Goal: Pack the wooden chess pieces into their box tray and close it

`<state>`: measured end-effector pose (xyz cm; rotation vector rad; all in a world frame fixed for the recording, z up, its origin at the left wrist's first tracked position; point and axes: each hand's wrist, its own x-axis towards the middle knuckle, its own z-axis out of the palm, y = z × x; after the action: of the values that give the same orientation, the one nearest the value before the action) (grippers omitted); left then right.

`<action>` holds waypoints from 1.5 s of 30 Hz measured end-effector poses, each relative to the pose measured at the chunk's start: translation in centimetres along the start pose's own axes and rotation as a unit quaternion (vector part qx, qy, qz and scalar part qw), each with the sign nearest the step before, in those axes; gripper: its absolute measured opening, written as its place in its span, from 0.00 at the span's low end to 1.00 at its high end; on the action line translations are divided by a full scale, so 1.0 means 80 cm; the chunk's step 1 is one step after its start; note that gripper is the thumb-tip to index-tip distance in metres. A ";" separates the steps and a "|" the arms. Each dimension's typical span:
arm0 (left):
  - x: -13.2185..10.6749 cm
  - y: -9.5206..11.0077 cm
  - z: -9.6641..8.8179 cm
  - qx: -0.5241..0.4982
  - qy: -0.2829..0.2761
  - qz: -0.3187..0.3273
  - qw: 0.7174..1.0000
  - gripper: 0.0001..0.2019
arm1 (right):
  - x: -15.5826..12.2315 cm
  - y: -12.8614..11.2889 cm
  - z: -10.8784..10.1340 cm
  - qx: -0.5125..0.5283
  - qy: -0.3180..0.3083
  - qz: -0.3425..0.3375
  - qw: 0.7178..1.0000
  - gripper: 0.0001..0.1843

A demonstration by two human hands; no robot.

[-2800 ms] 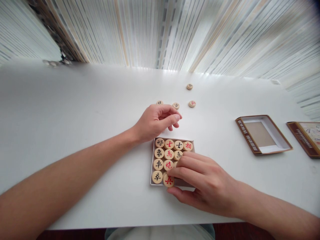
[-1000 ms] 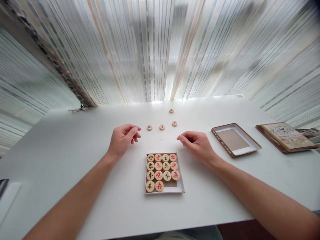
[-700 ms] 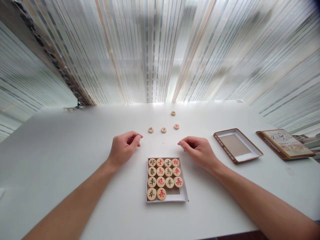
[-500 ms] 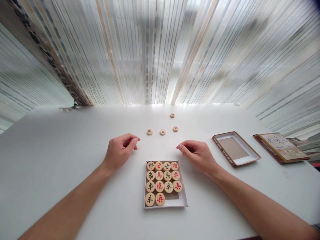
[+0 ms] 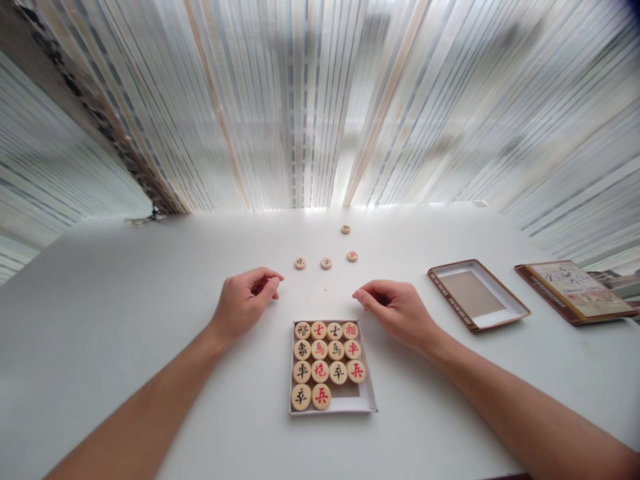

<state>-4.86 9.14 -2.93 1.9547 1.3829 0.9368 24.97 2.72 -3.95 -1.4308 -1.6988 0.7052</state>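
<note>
Backdrop is a striped curtain (image 5: 320, 100) across the far side. White tabletop (image 5: 125, 320) fills the rest. My left hand (image 5: 245, 303) rests on it just beyond the near tray's left corner, and my right hand (image 5: 397, 310) just beyond its right corner, the two well apart. Both grips are loosely curled with the thumb close to the forefinger. I see nothing in either, but I cannot tell if they are fully closed. On the right is an open brown box half (image 5: 477, 295) with a white inner rim, lying flat. Further right a printed brown cover (image 5: 575, 290) lies at the tabletop's edge. The white tray (image 5: 367, 393) sits centre, near me, between the two forearms and touched by neither hand. The pieces in the tray (image 5: 320, 350) are round wooden discs with red or black characters: three full rows of four, then two in the nearest row, with bare tray to their right. The loose pieces (image 5: 326, 263) lie beyond the hands. Three sit in a rough line and a fourth is further back, all apart from each other.
</note>
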 end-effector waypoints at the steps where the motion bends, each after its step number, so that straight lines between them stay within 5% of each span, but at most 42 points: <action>1: 0.000 0.000 0.000 0.002 0.000 0.000 1.000 0.13 | 0.000 0.000 0.000 -0.004 -0.002 0.000 1.000 0.17; 19: -0.002 0.005 -0.002 0.046 0.032 0.016 0.998 0.10 | 0.001 -0.009 0.007 -0.052 -0.023 -0.011 0.998 0.15; 26: -0.001 0.006 -0.003 0.058 0.027 0.035 0.997 0.10 | 0.038 -0.017 -0.015 -0.078 -0.073 -0.005 0.994 0.13; 31: -0.001 0.006 0.000 0.065 0.020 0.039 0.997 0.10 | 0.076 -0.002 -0.028 -0.125 0.034 -0.019 0.991 0.13; 35: -0.002 0.008 0.001 0.073 0.006 0.038 0.997 0.10 | 0.086 0.015 -0.011 -0.157 0.102 -0.072 0.980 0.19; 45: 0.000 0.012 0.006 0.093 0.000 0.042 0.995 0.09 | 0.067 0.019 0.016 -0.294 -0.064 -0.251 0.920 0.21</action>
<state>-3.93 8.83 -2.49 2.1665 1.4424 0.8714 24.46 8.34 -4.74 -1.2407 -2.3864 -0.0107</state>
